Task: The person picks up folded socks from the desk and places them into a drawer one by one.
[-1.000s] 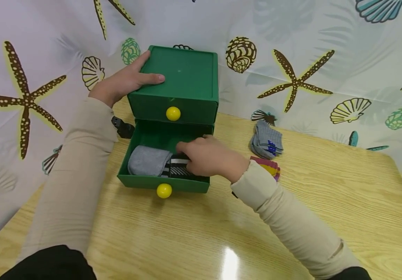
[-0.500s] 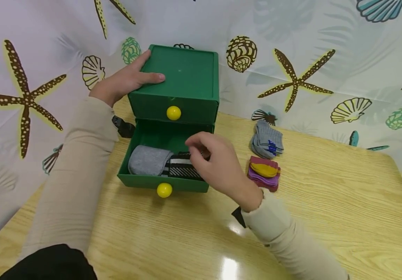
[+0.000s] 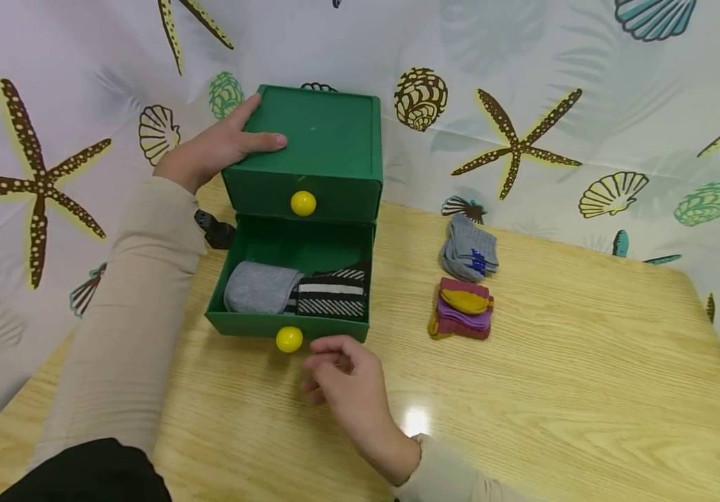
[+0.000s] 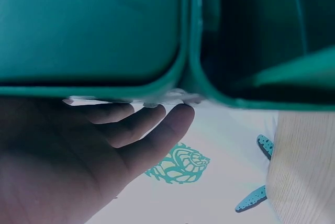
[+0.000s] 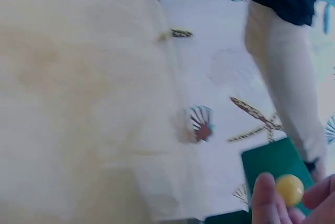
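Note:
My left hand (image 3: pixel 215 146) rests on the left edge of a green drawer box (image 3: pixel 334 136), thumb on top. In the left wrist view its fingers (image 4: pixel 152 145) reach straight along the box's side. The lower drawer (image 3: pixel 240 325) is pulled out. Inside lie a folded grey sock bundle (image 3: pixel 259 287) and, to its right, a black-and-white patterned sock bundle (image 3: pixel 331 298). Just in front of the drawer, right of its yellow knob (image 3: pixel 289 339), hovers my right hand (image 3: pixel 360 401), loosely bent and holding nothing.
Right of the box, grey socks with blue marks (image 3: pixel 469 249) lie on the wooden table (image 3: pixel 585 348). Nearer sit maroon, purple and mustard socks (image 3: pixel 465 310). The upper drawer (image 3: pixel 265 195) is closed. A sea-patterned cloth (image 3: pixel 347 42) hangs behind.
My right hand has lifted out of the lower drawer and moved down toward me, uncovering the patterned bundle. The left hand has stayed on the box.

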`<action>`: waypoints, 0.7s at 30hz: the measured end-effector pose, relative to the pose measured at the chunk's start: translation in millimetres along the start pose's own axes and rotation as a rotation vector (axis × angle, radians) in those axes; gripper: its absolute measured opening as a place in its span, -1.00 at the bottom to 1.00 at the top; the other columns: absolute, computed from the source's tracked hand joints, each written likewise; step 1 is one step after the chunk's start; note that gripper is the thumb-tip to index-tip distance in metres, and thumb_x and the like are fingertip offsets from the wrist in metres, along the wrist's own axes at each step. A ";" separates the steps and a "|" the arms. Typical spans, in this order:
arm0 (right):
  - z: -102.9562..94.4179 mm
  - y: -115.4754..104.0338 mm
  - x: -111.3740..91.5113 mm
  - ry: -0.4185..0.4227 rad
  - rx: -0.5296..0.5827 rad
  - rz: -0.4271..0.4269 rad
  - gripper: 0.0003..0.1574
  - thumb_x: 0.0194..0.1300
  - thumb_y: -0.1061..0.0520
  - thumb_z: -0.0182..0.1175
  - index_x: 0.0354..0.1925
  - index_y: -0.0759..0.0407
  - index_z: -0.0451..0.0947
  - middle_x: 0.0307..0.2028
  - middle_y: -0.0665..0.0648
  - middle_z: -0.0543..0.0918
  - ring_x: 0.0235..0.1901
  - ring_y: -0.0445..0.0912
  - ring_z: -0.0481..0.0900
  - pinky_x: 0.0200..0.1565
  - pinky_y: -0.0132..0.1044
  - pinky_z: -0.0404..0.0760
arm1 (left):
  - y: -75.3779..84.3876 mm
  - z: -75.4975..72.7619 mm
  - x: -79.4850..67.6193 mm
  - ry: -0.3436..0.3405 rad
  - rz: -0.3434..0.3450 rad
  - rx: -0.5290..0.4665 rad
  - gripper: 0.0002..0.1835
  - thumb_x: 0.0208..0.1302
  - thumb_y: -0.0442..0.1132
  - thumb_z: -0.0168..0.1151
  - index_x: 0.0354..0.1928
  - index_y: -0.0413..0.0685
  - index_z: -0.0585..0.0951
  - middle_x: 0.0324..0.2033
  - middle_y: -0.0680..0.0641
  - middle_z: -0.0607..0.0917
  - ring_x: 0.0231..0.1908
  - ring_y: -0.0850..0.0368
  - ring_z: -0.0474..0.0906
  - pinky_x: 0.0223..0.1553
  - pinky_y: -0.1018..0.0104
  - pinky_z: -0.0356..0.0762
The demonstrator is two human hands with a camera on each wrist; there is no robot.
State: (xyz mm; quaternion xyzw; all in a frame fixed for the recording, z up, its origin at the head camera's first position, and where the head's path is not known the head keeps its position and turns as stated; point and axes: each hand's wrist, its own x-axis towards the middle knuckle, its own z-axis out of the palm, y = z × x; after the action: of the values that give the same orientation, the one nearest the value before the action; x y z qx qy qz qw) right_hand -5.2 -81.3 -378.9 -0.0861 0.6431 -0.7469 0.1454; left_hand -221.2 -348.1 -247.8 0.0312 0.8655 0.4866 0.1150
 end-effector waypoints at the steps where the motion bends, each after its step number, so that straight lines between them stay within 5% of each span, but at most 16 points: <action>1: 3.3 3.8 -0.9 0.014 0.017 0.016 -0.69 0.33 0.40 0.10 0.03 0.43 0.56 -0.20 0.29 0.69 -0.38 0.09 0.71 -0.38 -0.15 0.72 | -0.2 0.0 0.3 0.001 0.001 0.000 0.08 0.43 0.21 0.12 0.56 0.36 -0.51 0.56 0.03 -0.49 0.53 -0.08 -0.47 0.47 -0.14 -0.29; 6: 22.2 17.0 -2.2 0.070 0.100 -0.001 -0.58 0.34 0.36 0.14 0.17 0.34 0.47 -0.05 0.27 0.64 -0.35 0.13 0.73 -0.38 -0.12 0.73 | -0.1 0.5 1.3 0.003 0.007 0.000 0.09 0.43 0.21 0.12 0.57 0.35 -0.51 0.57 0.03 -0.49 0.53 -0.07 -0.47 0.47 -0.15 -0.28; 14: 52.8 30.6 0.5 0.193 0.296 -0.060 -0.55 0.35 0.31 0.23 0.12 0.25 0.30 -0.11 0.23 0.61 -0.48 0.03 0.70 -0.46 -0.22 0.70 | -1.9 0.9 0.6 0.002 0.005 -0.013 0.08 0.43 0.20 0.13 0.57 0.37 -0.50 0.57 0.03 -0.48 0.53 -0.07 -0.47 0.47 -0.15 -0.27; 21: 71.9 36.5 13.1 0.289 0.343 -0.189 -0.46 0.33 0.27 0.34 0.03 0.23 0.18 -0.21 0.25 0.62 -0.62 0.04 0.65 -0.51 -0.20 0.70 | 0.4 1.5 0.4 -0.004 0.028 -0.022 0.06 0.46 0.15 0.11 0.57 0.32 -0.50 0.57 -0.01 -0.48 0.53 -0.07 -0.47 0.47 -0.12 -0.30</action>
State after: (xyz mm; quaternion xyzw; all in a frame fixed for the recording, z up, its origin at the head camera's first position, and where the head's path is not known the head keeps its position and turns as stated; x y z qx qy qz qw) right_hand 9.0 -157.6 -404.3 -0.0121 0.5103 -0.8599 -0.0062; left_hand -221.3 -346.5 -248.2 0.0427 0.8593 0.4977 0.1101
